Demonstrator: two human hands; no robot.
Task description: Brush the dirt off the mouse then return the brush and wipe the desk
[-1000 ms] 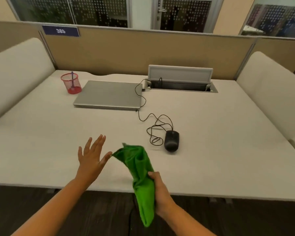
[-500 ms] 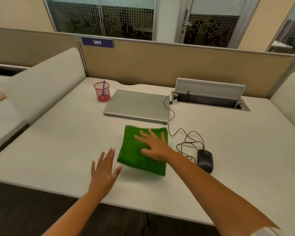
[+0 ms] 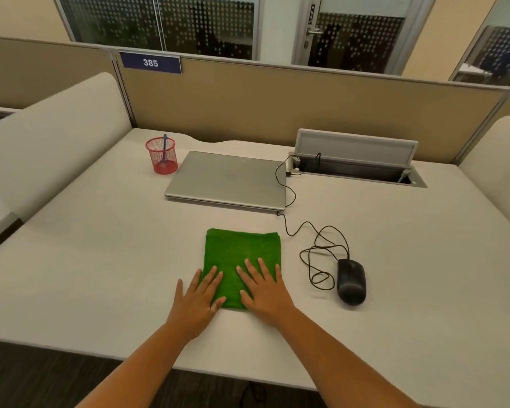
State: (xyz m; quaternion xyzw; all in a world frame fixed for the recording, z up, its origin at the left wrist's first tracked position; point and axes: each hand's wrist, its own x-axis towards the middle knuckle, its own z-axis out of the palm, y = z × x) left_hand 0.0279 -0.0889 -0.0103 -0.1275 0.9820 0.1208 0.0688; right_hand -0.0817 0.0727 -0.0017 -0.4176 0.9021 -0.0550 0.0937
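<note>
With both palms flat and fingers spread, the left hand [image 3: 195, 301] and right hand [image 3: 265, 293] just press down on the near edge of the folded green cloth [image 3: 242, 254], not gripping it, mid-desk [image 3: 86, 260] toward the front edge. Black wired mouse [image 3: 351, 281] sits just right of it. Blue brush [image 3: 164, 148] stands in the red mesh cup [image 3: 161, 156] at the back left, beside the closed laptop [image 3: 227, 179].
</note>
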